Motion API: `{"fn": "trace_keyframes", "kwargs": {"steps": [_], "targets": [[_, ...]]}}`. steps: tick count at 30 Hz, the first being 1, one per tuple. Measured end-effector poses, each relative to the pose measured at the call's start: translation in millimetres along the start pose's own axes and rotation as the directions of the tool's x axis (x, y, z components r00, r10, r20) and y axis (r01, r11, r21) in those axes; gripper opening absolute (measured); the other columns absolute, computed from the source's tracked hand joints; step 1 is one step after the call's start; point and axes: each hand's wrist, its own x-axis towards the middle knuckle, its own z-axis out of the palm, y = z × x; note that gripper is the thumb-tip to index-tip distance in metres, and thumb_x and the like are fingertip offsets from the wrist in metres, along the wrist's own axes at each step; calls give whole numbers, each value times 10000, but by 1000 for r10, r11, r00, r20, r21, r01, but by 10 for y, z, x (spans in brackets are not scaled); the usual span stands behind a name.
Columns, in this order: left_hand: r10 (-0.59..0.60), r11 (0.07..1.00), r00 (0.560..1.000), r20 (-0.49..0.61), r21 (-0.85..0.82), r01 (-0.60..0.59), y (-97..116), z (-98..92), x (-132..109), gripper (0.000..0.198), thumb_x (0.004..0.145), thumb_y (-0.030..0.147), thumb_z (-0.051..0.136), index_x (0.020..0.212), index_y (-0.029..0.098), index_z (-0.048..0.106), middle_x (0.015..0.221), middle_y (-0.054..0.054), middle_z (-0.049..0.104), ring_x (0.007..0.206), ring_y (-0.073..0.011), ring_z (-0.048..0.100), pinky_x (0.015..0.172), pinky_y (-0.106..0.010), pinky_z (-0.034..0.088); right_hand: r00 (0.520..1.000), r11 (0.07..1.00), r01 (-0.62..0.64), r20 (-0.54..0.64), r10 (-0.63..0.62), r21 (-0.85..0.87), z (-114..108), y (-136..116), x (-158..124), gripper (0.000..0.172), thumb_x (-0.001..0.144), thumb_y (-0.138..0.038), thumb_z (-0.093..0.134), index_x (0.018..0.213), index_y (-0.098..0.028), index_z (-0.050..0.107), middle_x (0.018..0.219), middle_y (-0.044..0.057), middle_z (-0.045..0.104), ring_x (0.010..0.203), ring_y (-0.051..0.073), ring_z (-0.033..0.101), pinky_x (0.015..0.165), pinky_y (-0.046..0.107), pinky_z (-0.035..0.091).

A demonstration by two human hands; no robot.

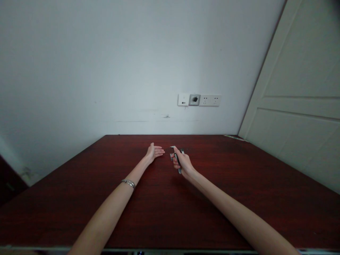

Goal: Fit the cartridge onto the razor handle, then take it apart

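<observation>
Both my arms reach out over a dark red wooden table (239,184). My left hand (154,152) hovers just above the tabletop, palm turned inward, fingers stretched out and apart, holding nothing. A silver bracelet (129,183) sits on that forearm. My right hand (182,162) is closed around a small dark and silvery tool (175,154); its metal end sticks out above my fingers and another tip shows below the palm. What kind of tool it is I cannot make out. The two hands are a short gap apart.
The table's far edge meets a white wall with a strip of power sockets (199,100). A white panelled door (300,117) stands at the right, close to the table's right edge. A dark piece of furniture (7,180) shows at the far left.
</observation>
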Motion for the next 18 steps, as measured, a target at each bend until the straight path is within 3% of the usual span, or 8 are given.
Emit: {"fn": "trace_keyframes", "kwargs": {"steps": [13, 18], "targets": [[66, 989, 997, -50, 136, -58, 36, 66, -47, 541, 888, 453, 203, 751, 90, 580, 638, -158, 656, 600, -202, 653, 627, -292, 488, 1000, 999, 26, 14, -25, -23, -12, -29, 20, 431, 635, -558, 624, 623, -131, 573, 448, -51, 399, 367, 32, 309, 318, 169, 179], [189, 955, 978, -86, 248, -163, 125, 79, -77, 426, 874, 384, 302, 692, 123, 586, 641, -110, 669, 611, -165, 647, 595, -234, 458, 998, 998, 59, 9, -59, -26, -41, -65, 49, 439, 633, -563, 624, 646, -125, 595, 460, -44, 419, 375, 36, 322, 325, 170, 229]]}}
